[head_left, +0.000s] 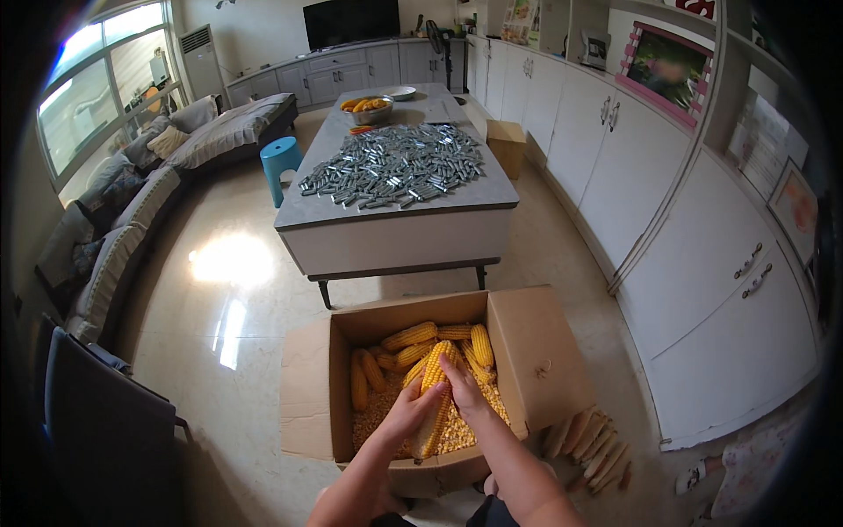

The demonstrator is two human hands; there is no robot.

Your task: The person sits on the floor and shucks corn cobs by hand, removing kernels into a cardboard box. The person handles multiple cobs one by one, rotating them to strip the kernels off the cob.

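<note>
My left hand [413, 410] and my right hand [465, 388] are both closed around a yellow ear of corn [436, 369]. The ear is tilted, its far end pointing away from me; rows of kernels cover its upper part, and the lower end looks paler. Both hands are over an open cardboard box [408, 318] on the floor. Inside it, several whole ears of corn [409, 335] lie along the back and left. Loose yellow kernels [376, 413] cover the bottom. My forearms hide part of the box's near side.
Beyond the box stands a grey-topped table [299, 204] bearing a heap of small shiny metal cylinders [399, 167] and a bowl of corn [369, 112]. A blue stool [280, 158] is left of it. Pale slat-like pieces [599, 448] lie right of the box. A dark chair [105, 422] stands left.
</note>
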